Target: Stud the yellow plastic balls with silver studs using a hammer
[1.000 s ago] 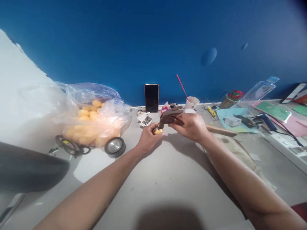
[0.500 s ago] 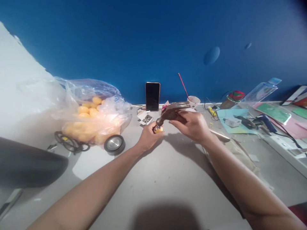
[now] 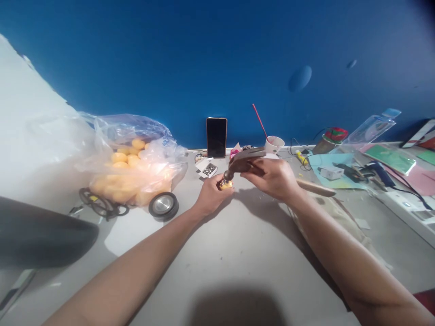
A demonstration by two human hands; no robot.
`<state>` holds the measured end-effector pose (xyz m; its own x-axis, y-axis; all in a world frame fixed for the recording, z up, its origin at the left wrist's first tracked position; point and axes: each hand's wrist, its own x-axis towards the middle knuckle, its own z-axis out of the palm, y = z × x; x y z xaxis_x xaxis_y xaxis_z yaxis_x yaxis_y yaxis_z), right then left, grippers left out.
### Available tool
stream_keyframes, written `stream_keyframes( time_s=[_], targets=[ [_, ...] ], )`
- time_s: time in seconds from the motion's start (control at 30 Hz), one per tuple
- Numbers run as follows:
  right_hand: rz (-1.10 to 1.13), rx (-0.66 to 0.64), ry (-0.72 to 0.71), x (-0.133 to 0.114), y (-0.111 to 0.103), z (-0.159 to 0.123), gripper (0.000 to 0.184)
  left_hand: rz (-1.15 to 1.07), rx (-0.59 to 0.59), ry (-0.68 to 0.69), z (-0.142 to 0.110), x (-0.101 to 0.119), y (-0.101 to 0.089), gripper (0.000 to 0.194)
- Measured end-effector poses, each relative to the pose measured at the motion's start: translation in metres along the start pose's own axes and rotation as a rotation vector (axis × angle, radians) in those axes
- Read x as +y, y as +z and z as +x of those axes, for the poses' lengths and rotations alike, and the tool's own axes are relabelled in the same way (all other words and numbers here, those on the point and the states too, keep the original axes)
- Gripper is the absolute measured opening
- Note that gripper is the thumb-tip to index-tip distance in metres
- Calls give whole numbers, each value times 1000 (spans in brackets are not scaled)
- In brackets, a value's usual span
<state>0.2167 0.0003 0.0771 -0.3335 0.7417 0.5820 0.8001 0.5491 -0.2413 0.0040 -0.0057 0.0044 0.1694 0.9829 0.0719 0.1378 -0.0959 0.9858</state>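
Two bare hands meet at your 12 o'clock: left hand [image 3: 210,195] pinching a small yellow piece [image 3: 227,186], right hand [image 3: 277,177] wrapped round a hammer [image 3: 243,162]

You grip near the hammer's head, likely for control, its handle pointing to 3 o'clock; your left fingers probably steady the piece just under it, contact uncertain; from that piece, an open white box [image 3: 201,166] of metal bits [image 3: 210,170] sits at 10, a clear bag [image 3: 136,124] of yellow balls [image 3: 119,157] at 9, a cup [image 3: 274,146] holding a red stick [image 3: 260,121] at 2
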Motion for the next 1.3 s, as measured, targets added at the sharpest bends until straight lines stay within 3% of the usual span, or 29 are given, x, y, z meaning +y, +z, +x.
stream_keyframes(
  time_s=[0.1, 0.23, 0.4, 0.57, 0.73, 0.9, 1.07, 1.2, 1.3],
  targets=[
    [32, 45, 11, -2, -3, 0, 31, -58, 0, 5, 1, -2, 0, 33],
    [-15, -31, 8, -2, -1, 0, 30, 22, 18, 5, 1, -3, 0, 23],
    [38, 62, -18, -3, -2, 0, 31, -18, 5, 35, 1, -6, 0, 30],
    [6, -22, -3, -1, 2, -1, 31, 46, 25, 31, 0, -2, 0, 22],
    [72, 46, 22, -1, 3, -2, 31, 0, 5, 23, 0, 2, 0, 28],
    [3, -46, 14, -2, 3, -1, 29, 108, 19, 22, 0, 2, 0, 22],
    [47, 39, -5, -4, 1, -2, 29, 94, 23, -21, -1, 0, 1, 34],
    [14, -21, -32, -4, 4, -2, 29, 132, 17, -6, -1, 3, 1, 28],
    [56, 35, -23, -6, 2, -2, 28, 149, 8, -24, -2, 4, 2, 27]
  ],
)
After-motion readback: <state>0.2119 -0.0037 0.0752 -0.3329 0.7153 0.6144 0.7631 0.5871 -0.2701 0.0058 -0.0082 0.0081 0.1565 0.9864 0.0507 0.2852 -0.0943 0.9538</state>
